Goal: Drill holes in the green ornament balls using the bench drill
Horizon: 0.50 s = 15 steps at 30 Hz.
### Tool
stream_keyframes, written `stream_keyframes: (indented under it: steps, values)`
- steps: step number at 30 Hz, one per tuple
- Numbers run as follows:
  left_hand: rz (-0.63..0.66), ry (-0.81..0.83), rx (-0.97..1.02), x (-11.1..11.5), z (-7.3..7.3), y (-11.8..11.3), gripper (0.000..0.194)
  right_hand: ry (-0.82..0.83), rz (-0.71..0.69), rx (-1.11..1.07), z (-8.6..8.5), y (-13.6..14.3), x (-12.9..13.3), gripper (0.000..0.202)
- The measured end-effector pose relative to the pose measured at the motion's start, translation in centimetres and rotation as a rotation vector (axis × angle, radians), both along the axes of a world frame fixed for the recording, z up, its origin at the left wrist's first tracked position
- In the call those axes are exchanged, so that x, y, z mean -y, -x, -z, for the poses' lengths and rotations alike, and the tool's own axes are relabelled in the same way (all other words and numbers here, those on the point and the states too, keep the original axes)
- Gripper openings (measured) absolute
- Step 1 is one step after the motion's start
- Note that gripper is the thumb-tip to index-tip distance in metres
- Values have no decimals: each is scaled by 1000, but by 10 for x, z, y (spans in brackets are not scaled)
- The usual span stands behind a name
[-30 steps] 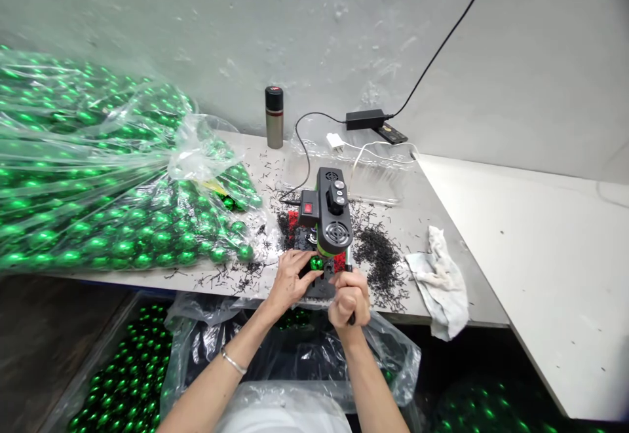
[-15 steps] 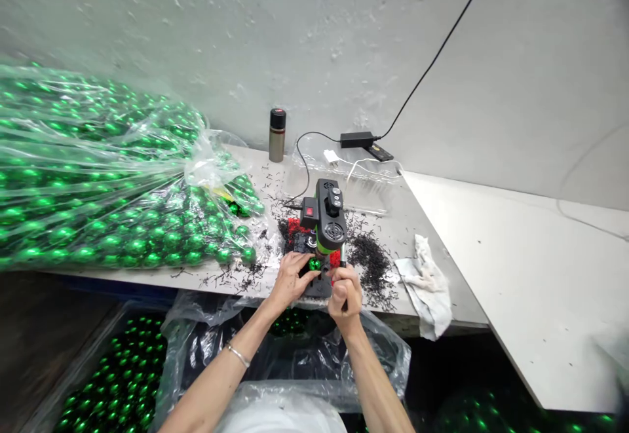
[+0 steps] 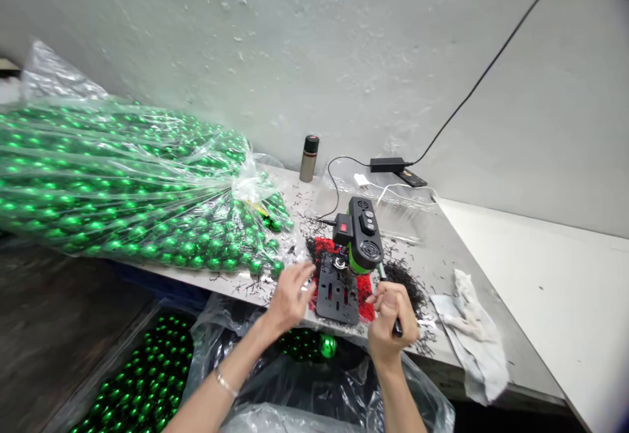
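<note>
A small black-and-green bench drill press (image 3: 364, 236) stands on the worktable, its slotted black base plate (image 3: 338, 295) in front with no ball on it. My right hand (image 3: 394, 318) is wrapped round the press's lever handle (image 3: 398, 329), whose black end pokes out below the fingers. Left of the base plate is my left hand (image 3: 291, 297), fingers apart, slightly blurred, holding nothing. A shiny green ball (image 3: 327, 346) shows below the table edge, over the plastic-lined bin (image 3: 314, 380) with more green balls inside.
A big clear bag of green balls (image 3: 147, 190) lies on the left, spilling some at its mouth. Black shavings (image 3: 403, 281) and red material surround the press. A white rag (image 3: 474, 335) hangs over the edge. Behind are a flask (image 3: 309, 159) and a power adapter (image 3: 386, 165).
My left hand has let go of the green ball and moved left off the base plate; the plate is now bare. A ball shows above the bin. The whole view has shifted.
</note>
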<state>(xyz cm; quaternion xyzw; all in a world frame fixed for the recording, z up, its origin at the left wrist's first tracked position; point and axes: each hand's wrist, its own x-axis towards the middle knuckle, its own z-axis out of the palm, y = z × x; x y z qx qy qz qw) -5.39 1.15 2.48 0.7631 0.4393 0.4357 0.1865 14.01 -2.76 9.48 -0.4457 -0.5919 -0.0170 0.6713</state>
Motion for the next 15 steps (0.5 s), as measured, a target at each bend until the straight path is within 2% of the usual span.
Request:
stream_keyframes:
  steps: [3, 4, 7, 9, 11, 15]
  values:
    - [-369, 180, -200, -67, -32, 18, 37, -10, -3, -40, 5, 2, -1, 32]
    - [-424, 271, -288, -88, -41, 22, 36, -12, -4, -41, 4, 2, -1, 32]
    - [-458, 357, -318, -135, -57, 29, 24, -11, 10, -30, 3, 3, -1, 31]
    - [-443, 393, -296, -149, -57, 31, 19, -11, 16, -20, 2, 2, 0, 31]
    - [-427, 429, -262, -150, -55, 32, 19, -12, 14, -16, 3, 2, 0, 31]
    - [-374, 467, -153, -127, -54, 37, 29, -6, 5, -16, 3, 2, 1, 31]
